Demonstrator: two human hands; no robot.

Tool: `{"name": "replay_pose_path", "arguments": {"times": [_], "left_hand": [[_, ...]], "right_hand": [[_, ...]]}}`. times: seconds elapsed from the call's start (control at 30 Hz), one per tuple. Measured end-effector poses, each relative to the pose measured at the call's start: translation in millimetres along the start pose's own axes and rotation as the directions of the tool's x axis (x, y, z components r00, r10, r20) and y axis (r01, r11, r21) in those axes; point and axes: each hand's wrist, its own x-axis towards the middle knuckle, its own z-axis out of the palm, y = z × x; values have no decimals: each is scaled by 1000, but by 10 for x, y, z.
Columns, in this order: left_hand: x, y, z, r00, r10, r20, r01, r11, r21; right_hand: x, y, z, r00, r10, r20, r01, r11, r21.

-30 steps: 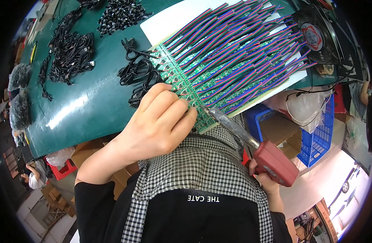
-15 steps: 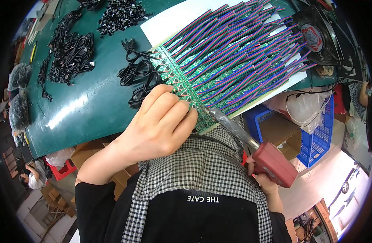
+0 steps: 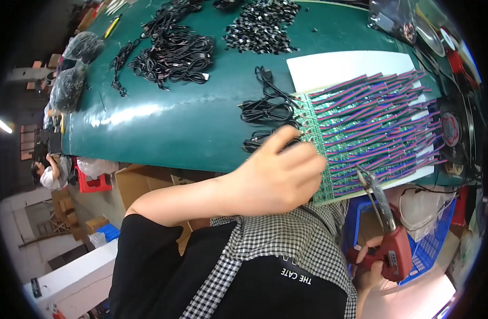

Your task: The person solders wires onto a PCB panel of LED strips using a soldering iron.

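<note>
Left hand (image 3: 281,173) curled at circuit boards (image 3: 312,119), hold unclear, right hand (image 3: 369,265) gripping soldering gun (image 3: 397,255) beside them, my white-lettered top (image 3: 265,295) below.

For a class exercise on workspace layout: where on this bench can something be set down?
The widest bare patch of shiny green tabletop lies below the tangled black cable pile, left of the coiled black cables. Another borders the upper edge of the flat white sheet. Crowded: the wire-covered green circuit boards by the left hand.
</note>
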Motion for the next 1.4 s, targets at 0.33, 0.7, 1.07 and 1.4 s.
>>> {"name": "replay_pose_path", "arguments": {"times": [0.33,0.7,1.07,1.4], "left_hand": [[-574,-1641,-361,704,-658,-267,710,655,260],[-407,-1644,-443,744,-659,-111,648,672,358],[-407,-2078,-530,886,-324,-331,433,834,342],[-534,-2043,-1108,367,-715,-596,93,665,-741]], "right_hand": [[47,1,79,1000,-27,1,27,999,35],[34,-15,41,999,5,43,-7,999,49],[39,5,71,998,-68,10,67,997,49],[61,-12,104,994,-98,-42,101,993,62]]}}
